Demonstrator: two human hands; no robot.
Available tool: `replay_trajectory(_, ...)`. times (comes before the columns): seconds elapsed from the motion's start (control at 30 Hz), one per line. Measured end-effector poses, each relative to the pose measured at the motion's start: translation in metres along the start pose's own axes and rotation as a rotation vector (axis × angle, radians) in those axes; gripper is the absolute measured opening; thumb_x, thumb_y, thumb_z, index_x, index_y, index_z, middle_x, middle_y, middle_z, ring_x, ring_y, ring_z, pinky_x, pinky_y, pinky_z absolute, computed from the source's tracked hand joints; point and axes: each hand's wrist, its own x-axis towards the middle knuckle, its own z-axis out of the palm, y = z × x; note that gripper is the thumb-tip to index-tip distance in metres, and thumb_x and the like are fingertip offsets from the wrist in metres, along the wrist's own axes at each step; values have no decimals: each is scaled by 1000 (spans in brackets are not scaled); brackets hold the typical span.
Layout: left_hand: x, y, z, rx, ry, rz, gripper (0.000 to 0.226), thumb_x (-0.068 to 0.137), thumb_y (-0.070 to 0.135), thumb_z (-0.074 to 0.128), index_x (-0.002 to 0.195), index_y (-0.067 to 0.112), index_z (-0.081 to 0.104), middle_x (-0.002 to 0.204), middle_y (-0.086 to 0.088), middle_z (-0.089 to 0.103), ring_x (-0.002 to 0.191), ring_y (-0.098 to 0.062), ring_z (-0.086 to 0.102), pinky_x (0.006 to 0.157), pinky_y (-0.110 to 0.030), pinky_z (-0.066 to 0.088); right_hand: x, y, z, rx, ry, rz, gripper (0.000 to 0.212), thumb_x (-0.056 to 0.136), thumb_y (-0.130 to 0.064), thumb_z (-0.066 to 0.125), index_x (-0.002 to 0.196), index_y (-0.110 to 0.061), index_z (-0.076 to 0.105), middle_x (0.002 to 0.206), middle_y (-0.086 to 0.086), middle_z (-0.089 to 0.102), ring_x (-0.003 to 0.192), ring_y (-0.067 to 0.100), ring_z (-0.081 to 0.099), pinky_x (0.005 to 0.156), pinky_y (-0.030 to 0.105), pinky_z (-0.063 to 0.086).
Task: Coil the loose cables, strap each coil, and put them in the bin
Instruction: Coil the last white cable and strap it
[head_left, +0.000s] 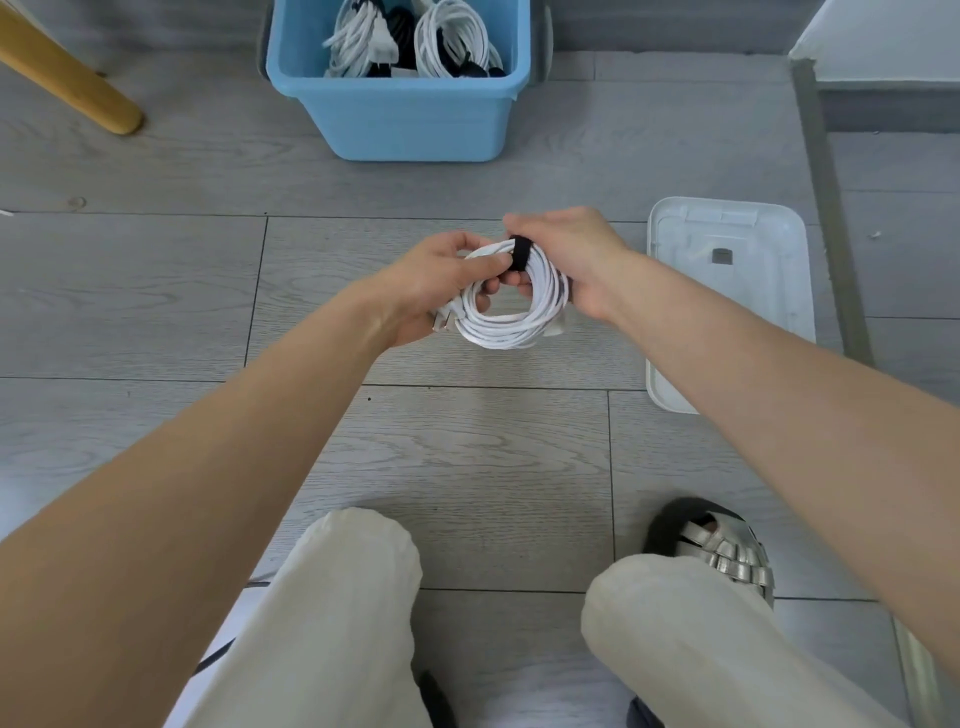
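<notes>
Both hands hold the white coil (511, 306) steady: left hand (441, 283) pinches the black strap (519, 253) (at coil's 12 o'clock), right hand (569, 254) curls round it, bin (400, 119) ahead.

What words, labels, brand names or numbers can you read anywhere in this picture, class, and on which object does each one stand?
None can be read.
Blue bin: plain wall, no print.
White lid: a small grey tab, too small to show any text.
White cable coil and its black strap: no marking shows.
</notes>
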Motion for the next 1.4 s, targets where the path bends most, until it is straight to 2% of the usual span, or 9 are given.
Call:
replay_trajectory(0.2, -3, 17, -24, 133, 94, 30, 16, 92, 10, 57, 108, 9, 52, 77, -1, 66, 58, -6, 51, 55, -19, 43, 10, -19, 9, -556, -167, -292, 31, 89, -20, 54, 97, 8, 64, 79, 11, 56, 72, 19, 48, 70, 30, 37)
replay_trajectory(0.4, 6, 59, -50, 423, 145, 167, 14, 90, 18, 62, 102, 14, 55, 88, 1, 65, 69, -3, 60, 67, -17, 47, 23, -70, 20, -990, -188, -473, 23, 82, -19, 67, 99, -4, 67, 68, 1, 56, 60, 13, 48, 57, 25, 40)
replay_trajectory(0.57, 39, 84, -59, 738, 543, 280, 41, 99, 34, 43, 133, 12, 46, 132, -7, 51, 118, -22, 47, 92, -32, 38, 49, -96, -2, -393, 159, -261, 23, 78, -6, 67, 97, 6, 62, 81, 14, 62, 61, 20, 59, 55, 28, 54)
replay_trajectory(0.7, 69, 84, -48, 1083, 507, 354, 45, 97, 13, 40, 141, 7, 36, 149, -10, 34, 139, -28, 22, 111, -35, 24, 56, -119, -9, 213, 211, -160, 36, 82, 1, 63, 117, 5, 51, 75, 10, 57, 57, 14, 56, 39, 17, 44)
replay_trajectory(0.93, 84, 87, -37, 1241, 406, 297, 59, 93, 11, 44, 148, 12, 23, 157, -7, 16, 145, -27, 3, 117, -38, 13, 77, -166, 13, 458, 122, -168, 11, 89, -2, 57, 79, -2, 54, 77, 10, 58, 62, 15, 56, 43, 19, 49)
replay_trajectory(1.07, 86, 91, -48, 1279, 358, 292, 62, 91, 10, 47, 147, 17, 22, 154, -11, 19, 143, -30, 7, 117, -38, 13, 98, -158, 28, -35, 200, -110, 18, 94, -10, 51, 110, -2, 55, 92, 9, 55, 77, 18, 57, 68, 28, 57)
replay_trajectory(1.17, 81, 94, -48, 1258, 354, 309, 60, 89, 9, 48, 145, 19, 27, 145, -13, 29, 136, -33, 17, 110, -35, 19, 104, -148, 31, -839, 325, -355, 42, 92, -4, 41, 133, -7, 45, 129, 15, 49, 118, 30, 49, 98, 34, 43)
replay_trajectory(1.3, 77, 95, -49, 1256, 337, 309, 57, 87, 7, 49, 140, 21, 34, 134, -11, 36, 128, -33, 25, 103, -34, 25, 99, -127, 36, -1483, 136, -328, 41, 91, -4, 38, 131, -9, 42, 130, 12, 49, 124, 29, 40, 102, 43, 32)
replay_trajectory(1.4, 75, 89, -52, 1227, 325, 336, 55, 85, 1, 48, 136, 19, 40, 130, -10, 39, 125, -33, 30, 101, -32, 25, 93, -113, 38, -1592, 93, -315, 28, 91, -1, 37, 114, -11, 51, 121, 11, 50, 117, 29, 43, 96, 41, 33)
